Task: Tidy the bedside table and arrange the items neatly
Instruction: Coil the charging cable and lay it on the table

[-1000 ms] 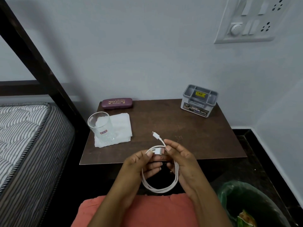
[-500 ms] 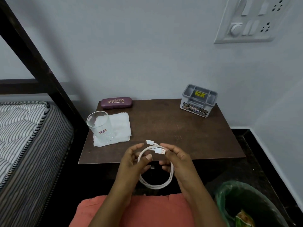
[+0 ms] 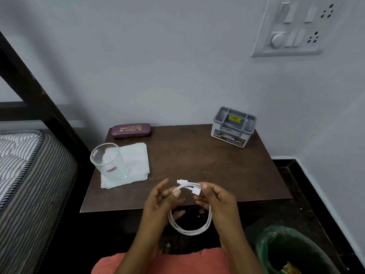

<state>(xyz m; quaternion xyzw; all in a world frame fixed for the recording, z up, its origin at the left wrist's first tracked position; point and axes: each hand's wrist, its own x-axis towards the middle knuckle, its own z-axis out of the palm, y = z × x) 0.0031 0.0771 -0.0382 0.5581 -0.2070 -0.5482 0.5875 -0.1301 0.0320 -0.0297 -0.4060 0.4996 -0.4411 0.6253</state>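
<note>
Cable: The white cable (image 3: 189, 227) is rolled into a loop. It hangs in the air over the front edge of the table (image 3: 227, 169), not put down yet.
Left hand: The left hand (image 3: 158, 202) pinches the loop with its thumb, and its other fingers are a bit spread.
Right hand: The right hand (image 3: 218, 200) seems to pinch the plug ends, but they look tiny from here.
Looks done: The glass (image 3: 107, 163) stands on the folded cloth (image 3: 137, 159). The glasses case (image 3: 131, 130) and the grey box (image 3: 233, 128) sit at the back.
Left to do: Lay the cable down neatly.

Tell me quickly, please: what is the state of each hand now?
Left hand: holds the white cable, thumb on the coil.
Right hand: pinches the same cable near its plug.
</note>
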